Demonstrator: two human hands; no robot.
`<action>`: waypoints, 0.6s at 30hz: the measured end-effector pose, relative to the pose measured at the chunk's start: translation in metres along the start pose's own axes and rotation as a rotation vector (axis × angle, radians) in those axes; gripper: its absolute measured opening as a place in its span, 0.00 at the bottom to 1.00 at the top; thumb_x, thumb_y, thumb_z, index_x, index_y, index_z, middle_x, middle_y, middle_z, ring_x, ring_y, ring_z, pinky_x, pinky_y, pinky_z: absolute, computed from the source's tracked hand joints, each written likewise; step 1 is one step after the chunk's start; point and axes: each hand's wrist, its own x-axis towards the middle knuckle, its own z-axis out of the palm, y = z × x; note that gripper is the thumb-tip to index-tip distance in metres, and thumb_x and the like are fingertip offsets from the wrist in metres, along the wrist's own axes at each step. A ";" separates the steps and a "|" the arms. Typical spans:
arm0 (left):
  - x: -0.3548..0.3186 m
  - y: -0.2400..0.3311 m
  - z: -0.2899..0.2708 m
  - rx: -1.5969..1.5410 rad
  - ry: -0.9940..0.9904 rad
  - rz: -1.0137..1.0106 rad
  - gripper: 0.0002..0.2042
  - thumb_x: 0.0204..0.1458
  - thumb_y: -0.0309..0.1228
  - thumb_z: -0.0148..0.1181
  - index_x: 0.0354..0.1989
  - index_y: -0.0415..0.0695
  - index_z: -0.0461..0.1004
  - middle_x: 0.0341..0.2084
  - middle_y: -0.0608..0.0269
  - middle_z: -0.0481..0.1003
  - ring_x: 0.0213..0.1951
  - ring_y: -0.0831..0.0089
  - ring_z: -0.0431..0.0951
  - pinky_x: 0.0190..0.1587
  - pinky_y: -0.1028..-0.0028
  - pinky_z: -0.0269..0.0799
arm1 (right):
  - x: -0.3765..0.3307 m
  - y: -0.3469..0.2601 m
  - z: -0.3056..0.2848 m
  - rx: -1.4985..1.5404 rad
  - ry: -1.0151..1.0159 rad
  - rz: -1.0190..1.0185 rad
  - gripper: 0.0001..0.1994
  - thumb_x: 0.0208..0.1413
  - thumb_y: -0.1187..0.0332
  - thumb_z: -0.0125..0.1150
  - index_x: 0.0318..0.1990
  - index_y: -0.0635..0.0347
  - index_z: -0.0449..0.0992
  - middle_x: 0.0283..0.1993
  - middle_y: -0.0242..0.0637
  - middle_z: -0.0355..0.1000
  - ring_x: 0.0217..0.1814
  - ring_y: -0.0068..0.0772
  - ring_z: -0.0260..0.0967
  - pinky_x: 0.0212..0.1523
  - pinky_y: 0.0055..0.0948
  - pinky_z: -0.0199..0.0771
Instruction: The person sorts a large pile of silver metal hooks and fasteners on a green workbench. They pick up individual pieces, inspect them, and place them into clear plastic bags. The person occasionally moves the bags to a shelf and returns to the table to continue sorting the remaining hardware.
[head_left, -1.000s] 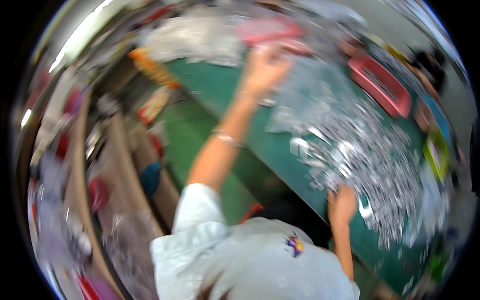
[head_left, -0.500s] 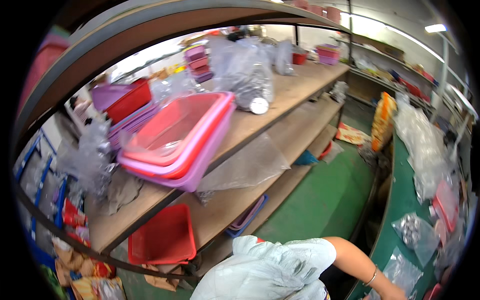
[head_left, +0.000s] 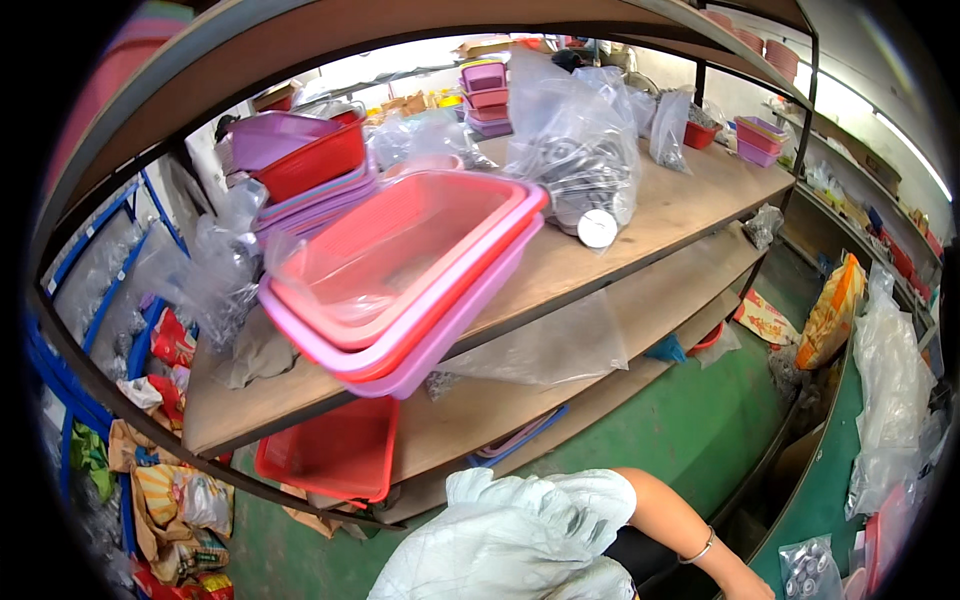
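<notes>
My left arm, in a pale short sleeve with a bracelet at the wrist, reaches out over the edge of a green workbench (head_left: pixel 835 450). My left hand (head_left: pixel 752 588) is cut off by the lower picture edge, so its fingers do not show. Close to it on the bench lies a clear bag of round metal parts (head_left: pixel 810 570). My right hand is out of the picture. A tilted stack of pink, red and purple plastic baskets (head_left: pixel 440 270) sits on the wooden shelf (head_left: pixel 700 195), with clear film in the top one.
A large clear bag of metal parts (head_left: pixel 575 165) and more baskets (head_left: pixel 310 160) stand on the shelf. Below is a red bin (head_left: pixel 335 450). Between shelf and bench runs a green floor (head_left: pixel 640 430). An orange-and-white sack (head_left: pixel 832 315) stands at the far end.
The view has swung left, so the shelf and baskets appear further right. My left hand has slid lower, towards the picture's edge.
</notes>
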 end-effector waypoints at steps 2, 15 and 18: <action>-0.010 -0.018 -0.013 -0.028 0.030 -0.010 0.27 0.50 0.43 0.55 0.49 0.33 0.60 0.38 0.41 0.68 0.42 0.46 0.68 0.42 0.56 0.66 | 0.020 0.015 0.000 -0.001 -0.032 0.014 0.27 0.48 0.56 0.60 0.51 0.67 0.67 0.46 0.52 0.67 0.43 0.46 0.67 0.46 0.43 0.66; -0.011 -0.113 -0.010 -0.116 0.017 -0.229 0.25 0.48 0.40 0.56 0.48 0.34 0.60 0.39 0.39 0.68 0.41 0.45 0.68 0.43 0.56 0.66 | 0.066 0.188 -0.116 -0.275 0.080 0.425 0.23 0.50 0.60 0.58 0.50 0.65 0.68 0.47 0.50 0.68 0.44 0.44 0.68 0.46 0.40 0.68; -0.015 -0.126 -0.010 -0.127 0.075 -0.232 0.25 0.48 0.39 0.56 0.48 0.34 0.61 0.39 0.40 0.68 0.42 0.46 0.69 0.45 0.57 0.66 | 0.038 0.228 -0.179 -0.397 0.148 0.565 0.22 0.51 0.61 0.57 0.50 0.65 0.68 0.47 0.50 0.68 0.44 0.43 0.68 0.45 0.39 0.68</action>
